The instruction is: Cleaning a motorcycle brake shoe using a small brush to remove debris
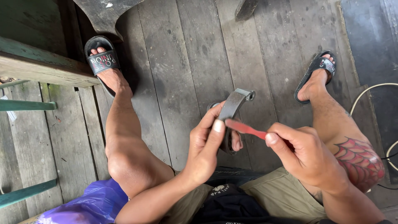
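— What's closest to you there?

— My lap: dark shirt hem [232,203], khaki shorts [282,197], and a purple plastic bag [89,205] by my left thigh. Above that, my right hand [309,155] has its fingers pinched shut on a thin red-handled brush [246,128].

— And the other?

— My left hand [207,143] is clamped round a curved grey metal brake shoe [233,105], held over my knees, above the plank floor [182,54].

— How far along are you?

— I'd judge midway. The brush tip meets the shoe's inner edge beside my thumb; the upper end looks dull grey, and I can't tell how much is cleaned. Beyond are my black slide sandals [101,60].
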